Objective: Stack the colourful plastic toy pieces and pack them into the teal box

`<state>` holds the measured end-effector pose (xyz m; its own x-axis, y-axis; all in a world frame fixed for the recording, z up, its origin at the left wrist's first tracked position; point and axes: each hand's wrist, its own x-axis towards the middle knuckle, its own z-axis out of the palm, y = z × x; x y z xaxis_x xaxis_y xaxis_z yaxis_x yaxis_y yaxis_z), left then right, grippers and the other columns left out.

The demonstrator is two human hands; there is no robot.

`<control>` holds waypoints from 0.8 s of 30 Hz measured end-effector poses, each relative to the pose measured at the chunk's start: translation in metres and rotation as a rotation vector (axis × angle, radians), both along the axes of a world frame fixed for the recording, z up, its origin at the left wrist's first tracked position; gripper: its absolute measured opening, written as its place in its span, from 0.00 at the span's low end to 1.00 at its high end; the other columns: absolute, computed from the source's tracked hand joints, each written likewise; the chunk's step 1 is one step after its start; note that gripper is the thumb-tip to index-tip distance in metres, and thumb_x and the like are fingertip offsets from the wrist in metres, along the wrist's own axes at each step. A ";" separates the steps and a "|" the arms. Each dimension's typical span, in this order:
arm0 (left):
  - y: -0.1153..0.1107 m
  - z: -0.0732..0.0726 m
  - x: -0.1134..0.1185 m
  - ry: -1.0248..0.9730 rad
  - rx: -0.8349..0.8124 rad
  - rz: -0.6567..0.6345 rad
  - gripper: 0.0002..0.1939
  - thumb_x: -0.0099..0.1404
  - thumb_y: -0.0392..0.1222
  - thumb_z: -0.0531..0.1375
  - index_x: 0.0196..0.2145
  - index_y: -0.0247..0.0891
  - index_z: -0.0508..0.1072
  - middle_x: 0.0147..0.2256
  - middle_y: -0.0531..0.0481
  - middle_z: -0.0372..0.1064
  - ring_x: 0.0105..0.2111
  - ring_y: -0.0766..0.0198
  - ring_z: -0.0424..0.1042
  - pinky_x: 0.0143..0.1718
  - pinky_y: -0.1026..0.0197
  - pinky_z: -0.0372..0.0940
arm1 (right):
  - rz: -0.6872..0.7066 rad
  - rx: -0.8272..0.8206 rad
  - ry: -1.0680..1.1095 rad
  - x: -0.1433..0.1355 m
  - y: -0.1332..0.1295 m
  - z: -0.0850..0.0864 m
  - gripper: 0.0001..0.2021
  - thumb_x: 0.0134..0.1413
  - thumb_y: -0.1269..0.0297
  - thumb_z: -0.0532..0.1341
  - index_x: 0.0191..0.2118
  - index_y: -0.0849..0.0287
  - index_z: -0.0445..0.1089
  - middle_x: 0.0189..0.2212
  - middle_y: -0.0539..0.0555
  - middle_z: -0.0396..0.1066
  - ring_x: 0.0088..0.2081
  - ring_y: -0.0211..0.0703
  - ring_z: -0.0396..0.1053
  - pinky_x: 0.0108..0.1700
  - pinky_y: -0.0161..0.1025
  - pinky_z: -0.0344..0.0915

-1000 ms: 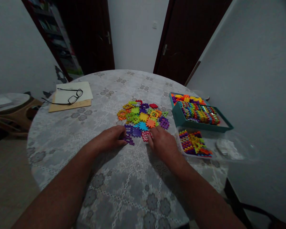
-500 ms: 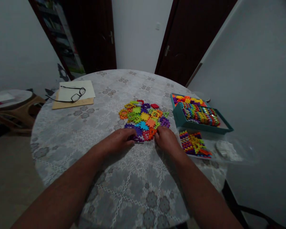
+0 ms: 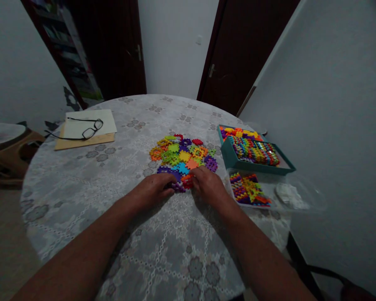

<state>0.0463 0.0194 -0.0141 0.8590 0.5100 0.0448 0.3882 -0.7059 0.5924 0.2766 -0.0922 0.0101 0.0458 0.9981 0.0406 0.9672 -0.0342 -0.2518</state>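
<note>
When handling pile (image 3: 184, 156), head view: likely light, stiff, a bit slick, like hard plastic; thin teeth at the edges, perhaps prone to snagging on neighbours or bending if forced.
Where: on table (image 3: 163, 259), around mid-table, flat and overlapping, just beyond both hands.
Purple piece (image 3: 179, 189): at near edge of pile, partly under left fingers; best taken by opposite toothed edges, leaving face free.
Red piece (image 3: 187, 183): beside purple piece, partly covered by right fingers; best pinched at outer rim.
Left hand (image 3: 155, 188): clamped, thumb and forefinger closed on purple piece.
Right hand (image 3: 208, 184): fingertips together at red piece; pinching or only pressing, cannot tell.
In the way: blue piece (image 3: 175, 174), close behind left fingertips; crowded teeth all round, likely to catch.
Right side: teal box (image 3: 253, 168), full of small coloured parts; clear tray (image 3: 253, 206) just nearer, close to right wrist, likely to limit a sideways swing. White packets (image 3: 291, 195) farther right.
Left side: glasses (image 3: 88, 133) on paper (image 3: 108, 121), well apart from pile.
</note>
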 end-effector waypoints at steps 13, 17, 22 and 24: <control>-0.002 0.002 -0.002 -0.030 -0.089 0.011 0.21 0.71 0.41 0.66 0.60 0.48 0.73 0.37 0.53 0.80 0.36 0.57 0.77 0.39 0.58 0.65 | 0.097 -0.144 -0.067 -0.039 -0.019 0.021 0.16 0.74 0.65 0.57 0.58 0.63 0.77 0.54 0.65 0.80 0.50 0.54 0.79 0.49 0.45 0.73; -0.003 0.000 -0.001 -0.045 -0.042 -0.027 0.14 0.73 0.43 0.65 0.55 0.47 0.77 0.38 0.52 0.78 0.36 0.58 0.75 0.40 0.58 0.65 | 0.134 -0.137 -0.025 -0.045 -0.020 0.017 0.16 0.74 0.65 0.57 0.58 0.63 0.77 0.52 0.64 0.80 0.49 0.55 0.79 0.49 0.46 0.74; 0.000 -0.002 -0.002 -0.092 0.021 -0.076 0.04 0.74 0.42 0.64 0.39 0.42 0.76 0.40 0.49 0.74 0.38 0.59 0.72 0.41 0.57 0.64 | 0.193 -0.100 0.054 -0.042 -0.021 0.012 0.15 0.73 0.67 0.58 0.59 0.61 0.75 0.54 0.63 0.80 0.50 0.53 0.78 0.50 0.45 0.74; 0.002 -0.003 -0.002 -0.081 0.015 -0.074 0.08 0.75 0.46 0.65 0.37 0.42 0.74 0.38 0.50 0.72 0.37 0.59 0.70 0.39 0.57 0.62 | 0.146 -0.074 0.068 -0.032 -0.021 0.017 0.15 0.74 0.68 0.59 0.61 0.59 0.74 0.55 0.61 0.79 0.52 0.52 0.77 0.53 0.45 0.73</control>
